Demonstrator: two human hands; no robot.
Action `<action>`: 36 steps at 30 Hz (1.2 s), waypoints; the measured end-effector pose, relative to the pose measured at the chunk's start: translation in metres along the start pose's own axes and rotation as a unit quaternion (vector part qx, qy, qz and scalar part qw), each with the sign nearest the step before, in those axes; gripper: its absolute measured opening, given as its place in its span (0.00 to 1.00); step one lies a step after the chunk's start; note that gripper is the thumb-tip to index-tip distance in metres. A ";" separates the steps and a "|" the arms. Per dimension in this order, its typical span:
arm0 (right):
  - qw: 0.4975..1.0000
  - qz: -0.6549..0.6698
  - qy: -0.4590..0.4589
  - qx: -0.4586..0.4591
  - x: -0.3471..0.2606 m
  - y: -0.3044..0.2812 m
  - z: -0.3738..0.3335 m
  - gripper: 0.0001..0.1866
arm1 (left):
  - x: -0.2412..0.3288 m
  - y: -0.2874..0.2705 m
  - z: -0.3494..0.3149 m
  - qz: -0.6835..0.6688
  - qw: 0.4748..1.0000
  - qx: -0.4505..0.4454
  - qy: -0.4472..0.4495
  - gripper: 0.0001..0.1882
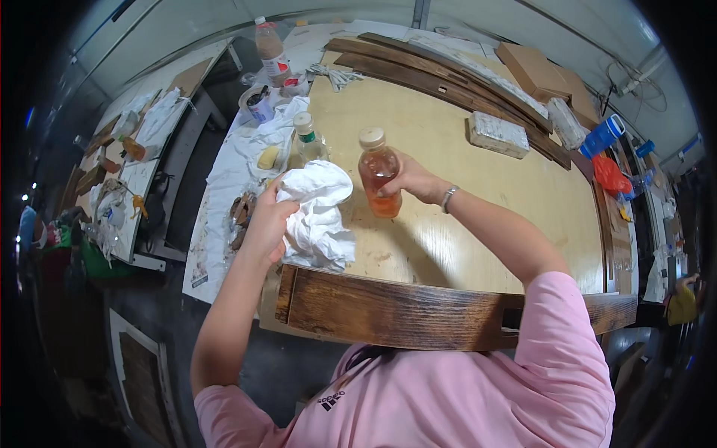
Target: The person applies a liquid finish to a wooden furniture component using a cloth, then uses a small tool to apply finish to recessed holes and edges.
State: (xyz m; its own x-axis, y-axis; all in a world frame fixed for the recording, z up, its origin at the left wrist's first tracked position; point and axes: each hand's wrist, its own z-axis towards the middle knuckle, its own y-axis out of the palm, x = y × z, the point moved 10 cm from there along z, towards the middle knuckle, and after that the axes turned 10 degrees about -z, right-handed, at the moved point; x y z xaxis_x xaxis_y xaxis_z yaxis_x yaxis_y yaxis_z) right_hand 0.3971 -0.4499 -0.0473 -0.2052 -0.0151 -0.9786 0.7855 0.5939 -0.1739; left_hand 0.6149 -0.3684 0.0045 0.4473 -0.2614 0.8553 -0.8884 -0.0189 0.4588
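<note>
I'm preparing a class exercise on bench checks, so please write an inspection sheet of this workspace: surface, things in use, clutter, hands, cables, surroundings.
Surface: pale board, some stains; dark plank along its near edge.
Things in use: white cloth, crumpled; amber bottle, capped and roughly upright.
Clutter: clear bottle behind the cloth; tub at far left; wood strips and wrapped block toward the far right.
Hands: left hand grips the cloth; right hand grips the amber bottle.
Cables: thin loops at upper right, possibly cable; too faint to confirm.
Surroundings: side bench at left, littered; cardboard box at far right.
</note>
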 end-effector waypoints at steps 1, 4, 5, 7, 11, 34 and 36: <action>1.000 -0.023 -0.011 0.010 -0.017 -0.007 -0.009 0.42 | -0.004 -0.003 0.006 0.006 1.000 -0.003 -0.004 0.30; 0.993 -0.102 -0.035 0.050 -0.055 -0.017 -0.025 0.43 | -0.020 -0.006 0.015 0.001 0.999 0.006 -0.053 0.30; 0.980 -0.192 -0.018 0.040 -0.062 -0.015 -0.030 0.44 | -0.021 -0.003 0.016 0.002 0.998 0.002 -0.055 0.30; 0.942 -0.331 0.021 0.048 -0.063 -0.011 -0.039 0.44 | -0.029 0.009 0.016 0.004 0.997 -0.023 -0.075 0.27; 0.863 -0.503 0.038 0.042 -0.062 -0.003 -0.048 0.40 | -0.035 0.031 0.014 -0.019 0.993 -0.079 -0.083 0.21; 0.888 -0.442 0.078 0.102 -0.038 -0.021 -0.044 0.41 | -0.033 0.011 0.013 -0.071 0.992 -0.059 -0.082 0.14; 0.907 -0.399 0.072 0.115 -0.024 -0.032 -0.031 0.42 | -0.008 -0.006 0.009 -0.061 0.997 -0.031 -0.022 0.14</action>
State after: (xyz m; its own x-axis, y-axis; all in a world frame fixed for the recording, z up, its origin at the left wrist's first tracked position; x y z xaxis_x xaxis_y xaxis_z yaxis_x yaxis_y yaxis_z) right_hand 0.3588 -0.4438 -0.0145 -0.8230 -0.2523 -0.5089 0.4504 0.2559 -0.8554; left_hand 0.6154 -0.3748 -0.0073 0.5455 -0.3022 0.7818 -0.8189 0.0067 0.5740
